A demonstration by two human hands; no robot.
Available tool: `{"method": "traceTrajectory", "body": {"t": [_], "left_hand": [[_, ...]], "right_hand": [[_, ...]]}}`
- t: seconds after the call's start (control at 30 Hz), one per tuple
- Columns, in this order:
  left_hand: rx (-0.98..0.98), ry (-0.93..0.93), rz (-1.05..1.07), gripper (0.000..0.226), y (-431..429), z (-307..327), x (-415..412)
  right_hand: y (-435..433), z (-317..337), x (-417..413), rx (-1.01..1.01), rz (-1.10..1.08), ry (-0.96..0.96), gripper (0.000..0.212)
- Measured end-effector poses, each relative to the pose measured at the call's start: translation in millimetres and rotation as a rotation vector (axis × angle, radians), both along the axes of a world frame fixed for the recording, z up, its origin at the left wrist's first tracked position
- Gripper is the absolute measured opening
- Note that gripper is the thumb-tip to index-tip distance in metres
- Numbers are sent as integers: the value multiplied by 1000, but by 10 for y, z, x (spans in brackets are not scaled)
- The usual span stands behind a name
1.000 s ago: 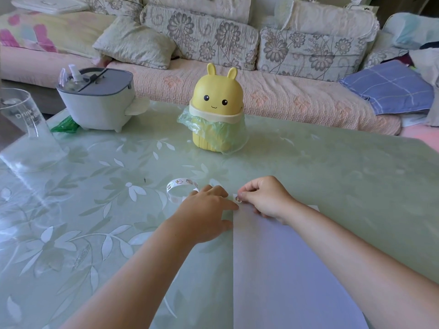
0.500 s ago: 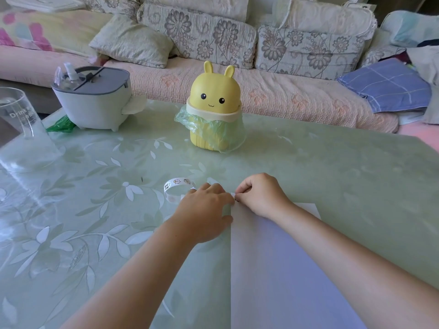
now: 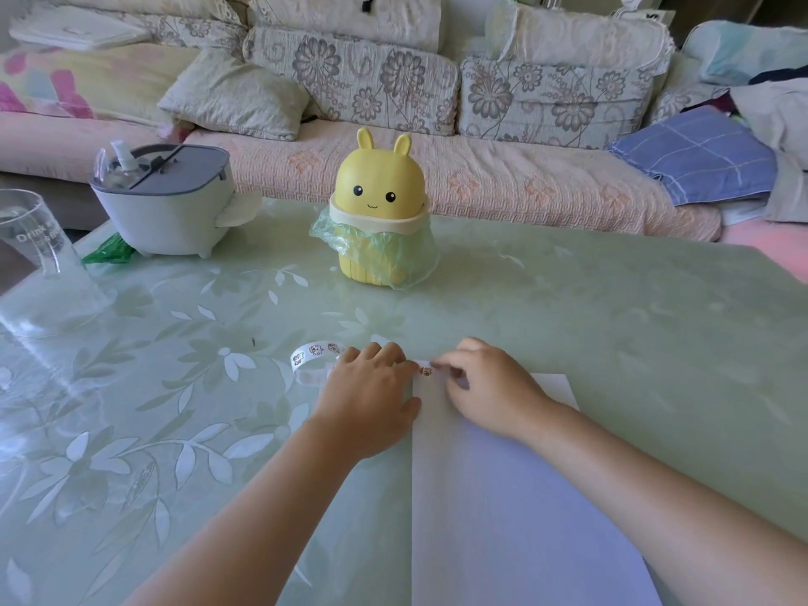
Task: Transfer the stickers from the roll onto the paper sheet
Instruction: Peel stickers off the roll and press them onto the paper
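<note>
Sticker: here it is, one small cartoon sticker (image 3: 425,370), sitting at the 11 o'clock corner of the paper sheet (image 3: 503,496), right between the two sets of fingertips
Handling: featherweight and floppy by the look of it, surely tacky underneath, so it will likely curl and cling to skin; best taken by a bare edge with the nails, pads kept off the glue
Sticker roll: a thin white strip (image 3: 312,354) printed with little figures, looping out at 9 o'clock of the hands; it looks light and springy and wants pinning down while a sticker comes away
Paper sheet: flat on the worktop, running from the hands down towards 6 o'clock; thin stuff, and I'd expect it to slide on that glossy surface unless something weighs on it
Right grip: the right grip (image 3: 489,382) has its fingers curled in, tips pinching the sticker; that spot is blurred, so the exact hold is hard to read
Left grip: the left grip (image 3: 371,395) lies palm down, fingers laid over the strip and pressing it to the top, thumb resting on the sheet's left edge
Worktop: pale green and shiny with a leaf pattern (image 3: 612,308)
Beyond: yellow bunny bin (image 3: 380,220) at 12 o'clock, grey lidded box (image 3: 161,203) at 10 o'clock, glass jug (image 3: 35,238) at 9 o'clock, sofa (image 3: 437,177) behind them all
</note>
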State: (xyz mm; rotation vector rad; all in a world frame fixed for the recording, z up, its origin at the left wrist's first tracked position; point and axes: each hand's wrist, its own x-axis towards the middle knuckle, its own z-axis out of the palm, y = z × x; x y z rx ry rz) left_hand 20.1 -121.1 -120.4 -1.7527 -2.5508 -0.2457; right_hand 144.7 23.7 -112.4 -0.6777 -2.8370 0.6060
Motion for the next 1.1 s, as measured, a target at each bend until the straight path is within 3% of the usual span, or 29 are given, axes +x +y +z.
{"method": "traceTrajectory", "body": {"t": [0.07,0.2,0.37,0.57,0.67,0.8,0.87,0.93,1.1], "left_hand": [[-12,23,-18,60,-8,-29,-2],[-86,55,-33,83,-26,-26,26],[-102,3,-11,52,-4,36,20],[-113,40,-22,59,-42,44,37],[26,-16,-12,65,-85,152,28],[399,-220,59,32,-199,452,-66],[491,-288,160,35,-292,569,-164],[434,-253,263,39,-404,591,-334],[50,-217,373,43,-586,396,-613]], "right_hand": [[-44,-14,69,100,100,-69,46],[-93,-31,119,206,152,-87,45],[-67,5,120,167,140,-71,46],[-83,64,95,201,152,-126,48],[-83,117,47,213,118,-167,44],[-140,156,-44,278,77,-197,41],[-191,186,-108,239,78,-151,40],[-267,211,-178,128,65,-95,37],[-456,182,-322,-109,35,-4,35]]}}
